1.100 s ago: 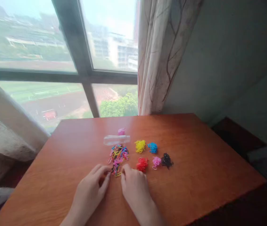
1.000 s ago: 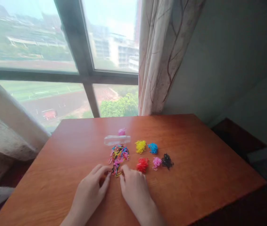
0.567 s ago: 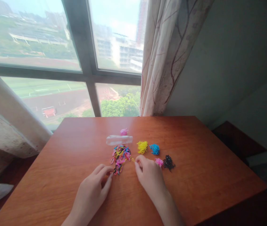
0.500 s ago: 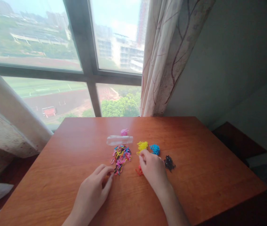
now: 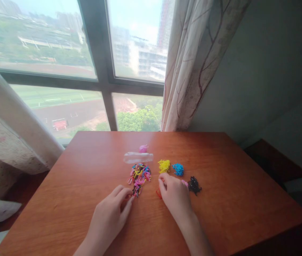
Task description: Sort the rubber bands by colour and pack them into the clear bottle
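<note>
A mixed heap of small coloured rubber bands (image 5: 140,174) lies at the middle of the table. My left hand (image 5: 113,212) is at its near end, thumb and forefinger closed together on a band at the heap's edge. To the right, my right hand (image 5: 174,193) is over a little group of red rubber bands (image 5: 158,193), which it partly hides. Its thumb and forefinger are pinched; what lies between them is too small to make out. Beyond that hand sit a yellow pile (image 5: 164,166) and a blue pile (image 5: 178,169). A black pile (image 5: 194,185) is at its right, with a pink band (image 5: 184,183) beside it.
Behind the heap, a clear plastic bag or sleeve (image 5: 138,157) lies flat, with a pink object (image 5: 143,148) just past it. The wooden table (image 5: 73,177) reaches to a window with curtains (image 5: 179,89) at its far edge.
My right hand has drawn slightly back from the yellow pile, over the red bands. A pink band shows beside the black pile. My left hand stays at the heap; the view has shifted a little.
</note>
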Demonstrator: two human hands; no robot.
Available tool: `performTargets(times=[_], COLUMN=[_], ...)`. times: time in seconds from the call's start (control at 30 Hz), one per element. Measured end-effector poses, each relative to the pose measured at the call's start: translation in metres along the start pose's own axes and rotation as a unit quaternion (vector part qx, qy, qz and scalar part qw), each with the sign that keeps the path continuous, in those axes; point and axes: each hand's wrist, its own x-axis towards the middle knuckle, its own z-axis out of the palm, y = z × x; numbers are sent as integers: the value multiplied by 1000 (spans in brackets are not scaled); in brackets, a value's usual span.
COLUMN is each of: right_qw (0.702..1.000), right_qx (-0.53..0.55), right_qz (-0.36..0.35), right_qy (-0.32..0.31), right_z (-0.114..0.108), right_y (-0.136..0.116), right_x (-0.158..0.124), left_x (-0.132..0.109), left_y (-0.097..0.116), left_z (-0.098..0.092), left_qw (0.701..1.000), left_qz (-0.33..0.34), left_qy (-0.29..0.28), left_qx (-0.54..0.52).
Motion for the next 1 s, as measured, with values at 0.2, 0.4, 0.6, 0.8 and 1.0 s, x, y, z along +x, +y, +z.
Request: performTargets(times=[0.2, 0.4, 0.6, 0.8, 1.0], right_qw=[997, 995, 995, 991, 979], right_qx=[66, 79, 86, 130, 186], right_qz=[-31, -34, -37, -20, 0], right_qy=[-33, -54, -21, 36, 77], right_z=[17, 31, 31, 27, 16], right_y=[-29, -51, -48, -26, 4], right_x=[-32, -36, -36, -45, -55], left_x=[0, 2, 3, 3, 2], left_y=[1, 2, 3, 3, 0], left_z=[2, 0, -2, 0, -1], left_qw=[999, 999, 999, 1000, 1000], left_qz=[-27, -32, -21, -15, 5], left_qy=[-24, -34, -27, -19, 5], left_qx=[17, 11, 11, 5, 4])
